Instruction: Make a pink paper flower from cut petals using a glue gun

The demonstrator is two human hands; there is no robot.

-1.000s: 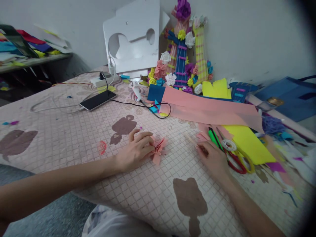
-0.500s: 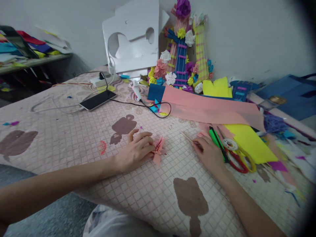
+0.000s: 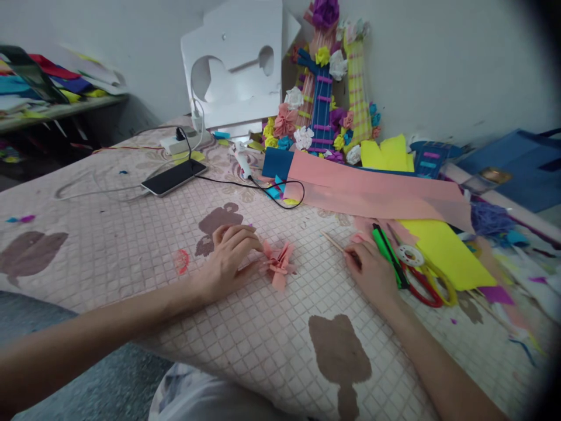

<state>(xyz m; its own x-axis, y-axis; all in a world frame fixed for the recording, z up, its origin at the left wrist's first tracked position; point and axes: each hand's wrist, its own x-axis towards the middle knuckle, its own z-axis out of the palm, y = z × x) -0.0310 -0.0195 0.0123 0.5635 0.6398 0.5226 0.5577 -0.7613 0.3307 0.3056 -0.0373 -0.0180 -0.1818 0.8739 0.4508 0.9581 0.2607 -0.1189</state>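
Note:
A pink paper flower with pointed petals lies on the quilted tablecloth in front of me. Just to its left is my left hand, fingers bent, with a gap between thumb and fingertips beside the left petals. Whether a fingertip still touches a petal I cannot tell. My right hand rests on the table, fingers closed around a thin wooden stick whose tip points up and left. Close beside that hand lie a green utility knife, scissors with red and yellow handles and a roll of tape.
Pink paper strips and yellow sheets lie at the right. Farther back are a glue gun, a phone, a power strip with cables, and flower-decorated paper guitars against the wall.
My left hand has drawn back to the left off the pink flower, its fingers loosening, so more of the flower shows. My right hand stays in place with the stick.

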